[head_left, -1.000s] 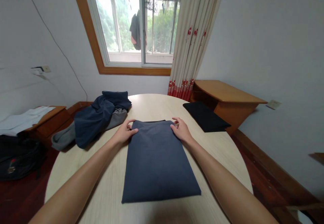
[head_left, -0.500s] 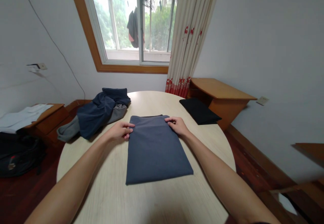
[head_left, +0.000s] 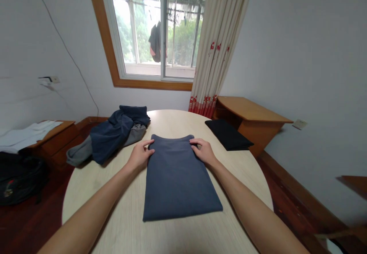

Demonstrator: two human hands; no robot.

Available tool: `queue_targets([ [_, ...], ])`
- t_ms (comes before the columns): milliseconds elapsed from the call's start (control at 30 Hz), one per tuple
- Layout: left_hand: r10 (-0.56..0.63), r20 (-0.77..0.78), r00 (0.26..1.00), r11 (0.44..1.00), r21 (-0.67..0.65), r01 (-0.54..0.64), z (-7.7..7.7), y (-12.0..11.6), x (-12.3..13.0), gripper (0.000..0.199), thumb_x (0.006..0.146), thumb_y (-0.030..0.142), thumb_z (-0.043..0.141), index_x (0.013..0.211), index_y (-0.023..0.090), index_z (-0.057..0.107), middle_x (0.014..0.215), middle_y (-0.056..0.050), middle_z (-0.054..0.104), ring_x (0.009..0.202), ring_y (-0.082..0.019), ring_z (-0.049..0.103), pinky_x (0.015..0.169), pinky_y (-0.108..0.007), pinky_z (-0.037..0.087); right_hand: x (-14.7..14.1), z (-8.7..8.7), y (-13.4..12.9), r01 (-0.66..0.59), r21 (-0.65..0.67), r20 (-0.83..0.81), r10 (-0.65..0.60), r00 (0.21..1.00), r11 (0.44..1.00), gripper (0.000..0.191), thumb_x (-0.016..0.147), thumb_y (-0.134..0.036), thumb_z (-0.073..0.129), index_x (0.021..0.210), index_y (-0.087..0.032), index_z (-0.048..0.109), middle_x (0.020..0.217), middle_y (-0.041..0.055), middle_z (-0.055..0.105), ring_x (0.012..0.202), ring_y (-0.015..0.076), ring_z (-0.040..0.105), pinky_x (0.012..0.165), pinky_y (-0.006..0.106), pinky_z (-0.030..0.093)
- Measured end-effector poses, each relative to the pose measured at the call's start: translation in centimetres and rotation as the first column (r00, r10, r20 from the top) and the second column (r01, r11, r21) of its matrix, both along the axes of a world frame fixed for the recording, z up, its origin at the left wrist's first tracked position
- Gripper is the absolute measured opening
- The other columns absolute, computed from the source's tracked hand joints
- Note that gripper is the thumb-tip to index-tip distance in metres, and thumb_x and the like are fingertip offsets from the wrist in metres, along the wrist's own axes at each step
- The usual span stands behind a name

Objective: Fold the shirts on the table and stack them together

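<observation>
A dark blue-grey garment (head_left: 179, 177), folded into a flat panel, lies on the round pale table (head_left: 123, 208) in front of me. My left hand (head_left: 142, 153) pinches its upper left edge between thumb and fingers. At the upper right edge, my right hand (head_left: 203, 150) grips the cloth in the same way. The far edge of the garment dips slightly between the two hands. Both forearms rest low, one on each side of it.
A rumpled pile of navy and grey clothing (head_left: 111, 135) lies at the table's far left. Folded black cloth (head_left: 228, 133) sits at the far right. Beyond are a wooden desk (head_left: 252, 110), a curtain (head_left: 219, 47) and, lower left, a black bag (head_left: 20, 177).
The view has tilted up slightly. The garment's far edge now curves inward, and the black strip behind it no longer shows. My left hand has closed on the garment's edge.
</observation>
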State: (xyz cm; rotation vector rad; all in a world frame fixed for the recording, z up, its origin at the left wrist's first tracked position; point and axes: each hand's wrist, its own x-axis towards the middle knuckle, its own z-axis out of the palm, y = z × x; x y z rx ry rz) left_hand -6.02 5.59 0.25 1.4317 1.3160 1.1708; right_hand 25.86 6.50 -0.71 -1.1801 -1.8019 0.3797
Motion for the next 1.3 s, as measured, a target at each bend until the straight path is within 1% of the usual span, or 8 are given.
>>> queue_targets([
  [133, 0.063, -0.149, 0.987, 0.967, 0.254, -0.023, 1.9, -0.7, -0.2, 0.052, 0.066, 0.021, 0.078, 0.117, 0.019, 0.075, 0.142, -0.013, 0.059, 0.06, -0.01, 0.052, 0.064, -0.029, 0.048, -0.2, 0.7, -0.6, -0.007, 0.158, 0.042, 0.001, 0.999, 0.987, 0.026, 0.081, -0.015, 0.059, 0.1, -0.023, 0.075, 0.118, 0.0088, 0.072, 0.116, 0.0242, 0.063, 0.11, 0.045, 0.044],
  [267, 0.044, -0.242, 0.969, 0.977, 0.214, 0.009, 1.2, -0.3, -0.4, 0.056, 0.068, 0.019, 0.075, 0.123, 0.016, 0.071, 0.147, -0.015, 0.055, 0.071, -0.017, 0.062, 0.073, -0.034, 0.052, 0.0, -0.4, 0.0, 0.017, 0.101, 0.151, -0.032, 0.988, 0.995, 0.035, 0.078, -0.014, 0.062, 0.112, -0.017, 0.073, 0.122, 0.0138, 0.07, 0.117, 0.0267, 0.061, 0.11, 0.046, 0.043],
  [400, 0.053, -0.373, 0.926, 0.984, 0.177, 0.015, 0.2, 0.0, -0.4, 0.052, 0.066, 0.017, 0.076, 0.118, 0.013, 0.071, 0.143, -0.019, 0.057, 0.119, -0.035, 0.061, 0.102, -0.042, 0.047, 0.2, -0.8, 0.5, 0.112, -0.025, 0.316, -0.098, 0.944, 0.993, 0.036, 0.081, -0.013, 0.06, 0.115, -0.012, 0.072, 0.123, 0.0175, 0.069, 0.116, 0.0284, 0.062, 0.109, 0.045, 0.044],
  [567, 0.126, -0.62, 0.775, 0.931, 0.342, 0.123, 0.5, -1.8, 1.7, 0.045, 0.088, 0.033, 0.063, 0.13, 0.018, 0.065, 0.158, -0.014, 0.041, 0.145, -0.04, 0.035, 0.119, -0.055, 0.025, -1.9, 0.7, -1.3, 0.064, 0.062, 0.455, -0.085, 0.887, 0.996, 0.043, 0.091, -0.02, 0.054, 0.133, -0.013, 0.063, 0.14, 0.0177, 0.06, 0.133, 0.0297, 0.051, 0.117, 0.048, 0.033],
  [733, -0.09, -0.818, 0.568, 0.933, 0.131, 0.336, -0.3, -3.7, 5.3, 0.057, 0.097, 0.053, 0.048, 0.147, 0.027, 0.052, 0.164, -0.008, 0.029, 0.153, -0.04, 0.016, 0.119, -0.066, 0.009, -5.1, 0.7, -2.9, -0.134, -0.166, 0.571, 0.206, 0.795, 0.977, 0.058, 0.098, -0.042, 0.049, 0.152, -0.021, 0.044, 0.161, 0.0105, 0.036, 0.152, 0.0296, 0.025, 0.123, 0.055, 0.015],
  [900, -0.133, -0.915, 0.382, 0.949, -0.006, 0.316, -0.7, -3.0, 5.4, 0.069, 0.098, 0.063, 0.034, 0.157, 0.027, 0.035, 0.168, -0.004, 0.015, 0.155, -0.033, 0.008, 0.121, -0.062, 0.011, -4.2, 0.3, -2.0, 0.043, -0.323, 0.617, 0.177, 0.767, 0.945, 0.073, 0.099, -0.062, 0.038, 0.159, -0.02, 0.03, 0.167, 0.0077, 0.02, 0.155, 0.0289, 0.012, 0.123, 0.057, 0.009],
  [1100, -0.083, -0.924, 0.372, 0.982, -0.012, 0.187, -1.4, -0.4, 2.7, 0.073, 0.099, 0.066, 0.027, 0.16, 0.027, 0.027, 0.168, -0.004, 0.012, 0.155, -0.031, 0.01, 0.121, -0.06, 0.016, -2.0, 0.3, -0.9, 0.22, -0.372, 0.618, 0.064, 0.784, 0.902, 0.081, 0.098, -0.068, 0.034, 0.161, -0.019, 0.021, 0.168, 0.0084, 0.014, 0.156, 0.0275, 0.01, 0.123, 0.054, 0.011],
  [1300, -0.009, -0.923, 0.384, 0.995, 0.03, 0.097, -0.7, 0.0, 1.5, 0.068, 0.102, 0.056, 0.027, 0.16, 0.022, 0.027, 0.168, -0.008, 0.015, 0.155, -0.032, 0.014, 0.121, -0.06, 0.015, -0.1, 0.0, -0.3, 0.389, -0.313, 0.633, -0.114, 0.765, 0.867, 0.072, 0.103, -0.056, 0.031, 0.158, -0.011, 0.027, 0.165, 0.0145, 0.024, 0.154, 0.0274, 0.02, 0.123, 0.053, 0.012],
])
